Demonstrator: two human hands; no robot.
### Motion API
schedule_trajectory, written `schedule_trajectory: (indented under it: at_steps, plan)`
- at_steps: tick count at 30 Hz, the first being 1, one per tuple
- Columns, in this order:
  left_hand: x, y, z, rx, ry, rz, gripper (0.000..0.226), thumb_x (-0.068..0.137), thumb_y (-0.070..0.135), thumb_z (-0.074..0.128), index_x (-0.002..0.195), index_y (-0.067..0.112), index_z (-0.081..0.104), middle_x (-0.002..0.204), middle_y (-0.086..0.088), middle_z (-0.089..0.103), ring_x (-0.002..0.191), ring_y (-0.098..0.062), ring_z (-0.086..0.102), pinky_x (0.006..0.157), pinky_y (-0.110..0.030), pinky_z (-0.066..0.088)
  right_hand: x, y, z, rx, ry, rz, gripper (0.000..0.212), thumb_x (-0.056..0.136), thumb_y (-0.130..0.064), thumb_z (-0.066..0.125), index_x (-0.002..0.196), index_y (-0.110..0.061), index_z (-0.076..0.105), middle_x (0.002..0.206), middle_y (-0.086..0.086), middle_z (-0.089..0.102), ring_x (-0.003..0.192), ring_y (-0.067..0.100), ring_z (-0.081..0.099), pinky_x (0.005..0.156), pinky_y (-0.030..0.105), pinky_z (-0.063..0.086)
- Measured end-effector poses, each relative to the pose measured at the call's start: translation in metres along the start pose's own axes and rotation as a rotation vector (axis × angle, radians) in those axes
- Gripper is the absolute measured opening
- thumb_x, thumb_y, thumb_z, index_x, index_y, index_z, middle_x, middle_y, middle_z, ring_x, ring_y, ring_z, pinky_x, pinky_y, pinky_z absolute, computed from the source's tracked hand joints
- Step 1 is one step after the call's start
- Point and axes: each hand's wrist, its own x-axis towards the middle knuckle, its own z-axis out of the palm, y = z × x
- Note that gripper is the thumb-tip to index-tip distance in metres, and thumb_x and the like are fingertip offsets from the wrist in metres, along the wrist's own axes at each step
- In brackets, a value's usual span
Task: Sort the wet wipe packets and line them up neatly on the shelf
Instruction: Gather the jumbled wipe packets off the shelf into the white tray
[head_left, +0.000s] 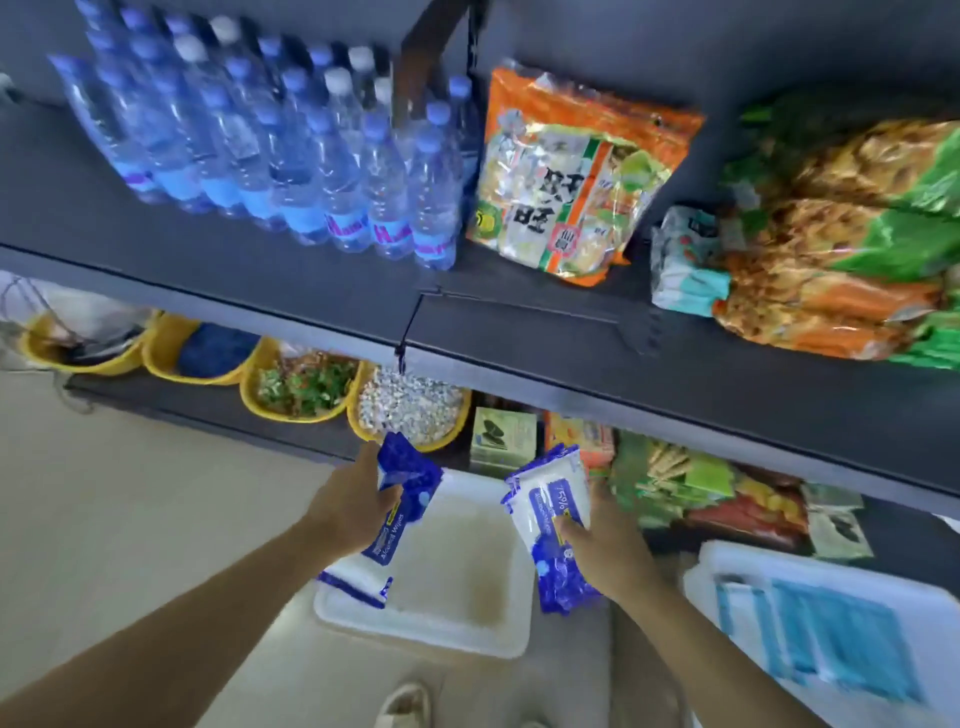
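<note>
My left hand (348, 506) and right hand (605, 545) each grip wet wipe packets (550, 512) above a white tray (457, 587); yellow baskets (410, 410) of goods line the dark shelf (218, 410).

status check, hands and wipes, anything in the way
Left hand grips wipe packets. Right hand grips a second stack. Both over the white tray. Nothing blocking.

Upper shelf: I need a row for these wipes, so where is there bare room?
The upper shelf is bare along its front edge, before the water bottles and left of the orange snack bag. The right end is crowded by green-and-orange bags. Both hands hold wipe packets.
</note>
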Motion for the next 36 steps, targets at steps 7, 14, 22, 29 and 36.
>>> schedule_trajectory:
  at_steps: [7, 14, 22, 29, 36]
  plan:
    - [0.073, -0.066, 0.11, -0.026, -0.084, -0.088, 0.019, 0.099, 0.014, 0.039, 0.116, 0.012, 0.032, 0.082, -0.005, 0.056, 0.069, -0.024, 0.056, 0.06, -0.029, 0.041, 0.059, 0.051, 0.121, -0.068, -0.051, 0.133, 0.025, 0.094, -0.014, 0.048, 0.116, -0.003, 0.044, 0.11, 0.008, 0.054, 0.107, 0.026, 0.053, 0.07, 0.027, 0.027]
    - [0.146, -0.102, 0.184, 0.144, -0.068, -0.051, 0.035, 0.098, 0.017, 0.043, 0.129, 0.01, 0.031, 0.109, -0.014, 0.061, 0.093, -0.031, 0.062, 0.068, -0.032, 0.042, 0.136, 0.082, 0.207, 0.022, -0.048, 0.163, 0.034, 0.088, -0.007, 0.049, 0.12, -0.009, 0.037, 0.111, 0.014, 0.058, 0.099, 0.034, 0.058, 0.075, 0.033, 0.043]
    - [0.176, -0.094, 0.257, 0.049, -0.011, -0.065, 0.018, 0.095, 0.016, 0.048, 0.106, 0.013, 0.033, 0.103, -0.014, 0.062, 0.085, -0.032, 0.061, 0.064, -0.036, 0.045, 0.147, 0.103, 0.255, 0.023, 0.071, 0.244, 0.059, 0.088, -0.011, 0.057, 0.139, -0.011, 0.026, 0.129, 0.009, 0.043, 0.118, 0.03, 0.049, 0.086, 0.04, 0.046]
    - [0.182, -0.083, 0.268, 0.089, -0.015, -0.019, 0.024, 0.095, 0.021, 0.053, 0.11, 0.015, 0.035, 0.11, -0.008, 0.063, 0.092, -0.028, 0.064, 0.065, -0.032, 0.046, 0.153, 0.112, 0.26, -0.083, 0.062, 0.167, 0.071, 0.088, -0.009, 0.056, 0.146, -0.01, 0.015, 0.131, 0.009, 0.038, 0.118, 0.03, 0.049, 0.084, 0.037, 0.046]
    - [0.184, -0.103, 0.248, 0.424, -0.077, 0.048, 0.036, 0.09, 0.014, 0.055, 0.117, 0.017, 0.032, 0.104, -0.004, 0.063, 0.087, -0.027, 0.062, 0.063, -0.03, 0.041, 0.152, 0.114, 0.259, -0.263, 0.05, -0.076, 0.072, 0.052, -0.001, 0.084, 0.117, 0.002, 0.055, 0.1, 0.018, 0.059, 0.084, 0.034, 0.063, 0.056, 0.033, 0.051]
